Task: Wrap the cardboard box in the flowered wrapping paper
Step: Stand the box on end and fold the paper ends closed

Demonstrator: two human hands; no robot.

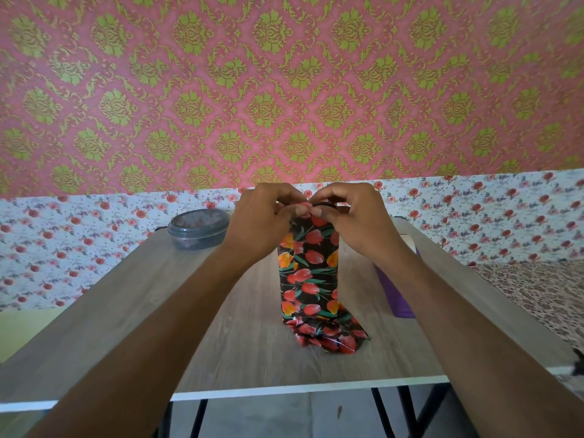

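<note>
Cardboard box is hidden: black wrapping paper printed with red and orange tulips (pixel 308 273) covers its sides as it stands upright on the wood-grain tabletop (pixel 246 352). Above the box, the left hand (pixel 265 219) and right hand (pixel 354 216) pinch the gathered paper with curled fingertips, beside a thin dark band. At the box's base, loose paper splays crumpled. Sides look done; both ends seem left to close.

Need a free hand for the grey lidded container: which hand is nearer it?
Left. The left hand pinches the flowered wrapping paper just right of the grey lidded container; the right hand pinches it further right.
</note>
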